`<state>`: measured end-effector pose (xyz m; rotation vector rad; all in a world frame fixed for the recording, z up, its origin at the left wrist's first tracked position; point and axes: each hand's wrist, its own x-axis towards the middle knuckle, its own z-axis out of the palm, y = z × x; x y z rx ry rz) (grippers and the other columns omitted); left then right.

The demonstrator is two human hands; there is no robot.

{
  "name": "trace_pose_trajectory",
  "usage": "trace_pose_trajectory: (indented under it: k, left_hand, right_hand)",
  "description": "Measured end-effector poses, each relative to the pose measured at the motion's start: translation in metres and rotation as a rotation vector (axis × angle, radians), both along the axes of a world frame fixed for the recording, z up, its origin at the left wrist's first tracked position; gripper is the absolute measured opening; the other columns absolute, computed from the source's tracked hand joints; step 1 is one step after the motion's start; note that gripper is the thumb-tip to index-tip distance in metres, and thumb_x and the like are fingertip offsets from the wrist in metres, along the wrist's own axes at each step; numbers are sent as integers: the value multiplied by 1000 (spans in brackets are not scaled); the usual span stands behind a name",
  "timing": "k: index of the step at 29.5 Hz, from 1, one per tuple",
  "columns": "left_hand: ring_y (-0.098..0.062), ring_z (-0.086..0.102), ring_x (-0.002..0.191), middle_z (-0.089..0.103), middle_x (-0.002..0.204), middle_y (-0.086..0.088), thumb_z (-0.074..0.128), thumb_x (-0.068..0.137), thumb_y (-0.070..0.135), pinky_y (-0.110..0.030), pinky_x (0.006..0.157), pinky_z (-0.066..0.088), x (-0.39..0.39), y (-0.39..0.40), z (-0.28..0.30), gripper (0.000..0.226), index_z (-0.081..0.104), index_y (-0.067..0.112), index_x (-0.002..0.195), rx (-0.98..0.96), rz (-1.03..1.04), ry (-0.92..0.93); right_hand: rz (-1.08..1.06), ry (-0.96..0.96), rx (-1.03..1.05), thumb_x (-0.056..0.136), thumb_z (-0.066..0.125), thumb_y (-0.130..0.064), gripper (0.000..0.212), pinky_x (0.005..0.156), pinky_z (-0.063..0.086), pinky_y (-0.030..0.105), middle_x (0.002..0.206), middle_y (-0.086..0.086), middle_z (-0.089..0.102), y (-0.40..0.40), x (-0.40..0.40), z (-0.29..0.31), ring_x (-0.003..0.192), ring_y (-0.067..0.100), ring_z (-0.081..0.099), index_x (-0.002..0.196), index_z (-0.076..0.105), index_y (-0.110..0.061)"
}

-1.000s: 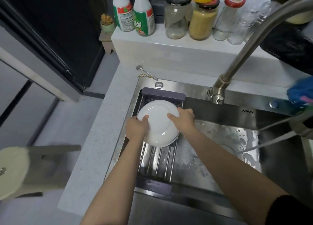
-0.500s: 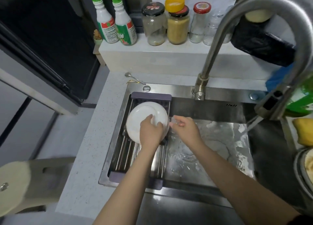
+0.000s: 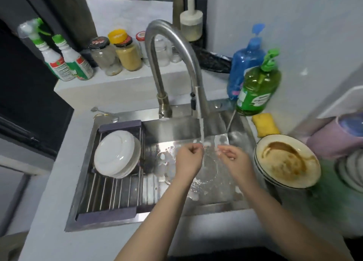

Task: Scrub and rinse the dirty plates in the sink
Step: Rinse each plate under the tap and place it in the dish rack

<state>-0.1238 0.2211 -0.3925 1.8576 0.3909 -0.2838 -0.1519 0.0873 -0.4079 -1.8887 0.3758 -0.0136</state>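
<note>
Clean white plates (image 3: 115,152) lean stacked on the drying rack (image 3: 110,194) across the left of the steel sink (image 3: 216,203). A dirty plate (image 3: 286,160) smeared with brown sauce tops a stack at the sink's right edge. Water runs from the tap (image 3: 196,95) into the basin. My left hand (image 3: 188,158) and my right hand (image 3: 233,158) are over the basin on either side of the stream, fingers loosely curled and holding nothing.
A yellow sponge (image 3: 265,124) lies by a green soap bottle (image 3: 257,88) and a blue bottle (image 3: 245,62) at the back right. Jars (image 3: 127,54) and spray bottles (image 3: 64,62) line the ledge. A spoon (image 3: 104,112) rests on the counter at the sink's back left corner.
Both hands let go of the white plate, which now rests on the rack, and moved right to the running water. The view swung right, revealing the dirty plate.
</note>
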Motion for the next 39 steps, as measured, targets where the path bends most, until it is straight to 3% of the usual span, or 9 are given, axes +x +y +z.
trace_pose_trajectory:
  k: [7, 17, 20, 23, 27, 31, 35, 37, 39]
  left_hand:
    - [-20, 60, 71, 64, 72, -6, 59, 90, 12, -44, 81, 54, -17, -107, -6, 23, 63, 14, 68, -66, -160, 34]
    - [-28, 67, 84, 68, 80, -5, 68, 82, 22, -35, 76, 53, -25, -188, -38, 12, 61, 17, 72, 67, -181, 102]
    - [-18, 54, 80, 60, 87, -2, 69, 84, 18, -24, 66, 35, -22, -201, -35, 17, 59, 8, 94, 192, -160, 42]
    - [-18, 51, 83, 56, 90, -2, 73, 81, 17, -24, 69, 34, -19, -201, -37, 31, 56, 4, 103, 257, -150, 40]
    - [-32, 68, 79, 69, 78, -13, 75, 63, 21, -37, 72, 56, -13, -198, -44, 23, 67, 4, 77, 270, -260, 191]
    - [-33, 70, 72, 68, 67, -17, 54, 45, 24, -38, 68, 57, -8, -195, -43, 21, 63, 10, 58, 279, -279, 209]
    - [-33, 64, 59, 59, 55, -14, 52, 45, 17, -49, 67, 58, -2, -193, -43, 17, 60, 5, 55, 166, -205, 204]
    - [-31, 63, 55, 58, 46, -7, 57, 50, 14, -48, 65, 59, -2, -189, -33, 7, 58, 7, 49, 101, -169, 209]
    - [-27, 61, 52, 58, 49, -7, 65, 65, 0, -40, 56, 60, 1, -179, -22, 16, 57, 5, 52, 1, -98, 223]
  right_hand:
    - [-177, -24, -162, 87, 66, -11, 20, 67, 40, 11, 99, 3, 64, -109, -38, 4, 80, 9, 57, 106, 71, -11]
    - [-269, 76, -257, 80, 71, -6, 20, 82, 52, 40, 100, 13, 63, -195, -68, -19, 88, 29, 63, 99, 73, -10]
    - [-302, 136, -348, 78, 73, -10, 25, 90, 43, 36, 104, 13, 59, -210, -69, -25, 102, 33, 54, 103, 72, -15]
    - [-324, 245, -376, 79, 74, -16, 37, 92, 35, 31, 118, 15, 50, -216, -69, -29, 115, 32, 42, 115, 66, -16]
    - [-325, 310, -328, 80, 73, -18, 49, 93, 40, 34, 127, 18, 46, -223, -66, -32, 116, 34, 44, 127, 58, -15]
    - [-377, 318, -288, 79, 73, -18, 50, 93, 41, 36, 127, 18, 49, -222, -63, -34, 116, 33, 45, 127, 58, -16]
    - [-400, 314, -207, 80, 72, -17, 50, 93, 42, 35, 126, 14, 53, -218, -64, -33, 116, 31, 50, 128, 58, -13]
    - [-420, 265, -175, 77, 73, -19, 51, 95, 46, 40, 121, 13, 57, -214, -64, -33, 113, 32, 54, 126, 59, -14]
    - [-449, 181, -125, 73, 71, -22, 49, 90, 51, 46, 112, 9, 64, -208, -59, -31, 107, 31, 59, 121, 61, -17]
